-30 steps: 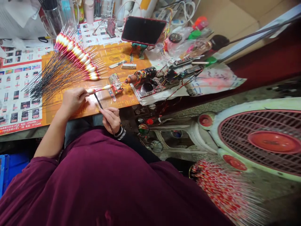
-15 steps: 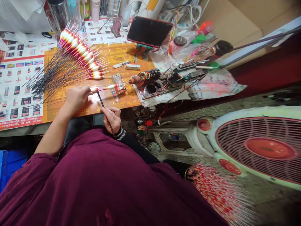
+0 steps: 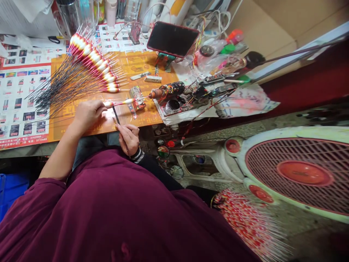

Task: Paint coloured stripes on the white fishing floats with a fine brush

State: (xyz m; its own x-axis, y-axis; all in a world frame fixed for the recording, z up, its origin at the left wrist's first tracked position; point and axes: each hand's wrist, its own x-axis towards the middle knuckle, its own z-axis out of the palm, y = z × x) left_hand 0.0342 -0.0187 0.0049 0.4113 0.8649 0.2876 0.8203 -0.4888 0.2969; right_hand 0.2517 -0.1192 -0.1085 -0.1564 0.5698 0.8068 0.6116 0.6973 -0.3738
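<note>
A red, white and yellow fishing float (image 3: pixel 125 102) lies level above the table's front edge. My left hand (image 3: pixel 88 114) is closed round its left end, while its thin right tip meets a paint-spattered motor-like holder (image 3: pixel 166 90). In my right hand (image 3: pixel 129 137) is a slim dark paintbrush (image 3: pixel 116 115), held like a pen, its tip touching or very near the underside of the float beside my left fingers. A small paint-stained block (image 3: pixel 137 97) sits under the float's thin tip. Behind my left hand, several finished-looking floats (image 3: pixel 94 60) lie fanned out with long dark stems.
A phone (image 3: pixel 173 39) stands on a holder at the back, among bottles and cables. Right of the table is a large fan (image 3: pixel 305 173). Below it, a container bristles with red-and-white floats (image 3: pixel 245 222). A blue crate (image 3: pixel 12 193) is at lower left.
The camera view has shifted slightly, moving the fan and right-side things a little left. Both hands keep their hold on the float and the paintbrush.
</note>
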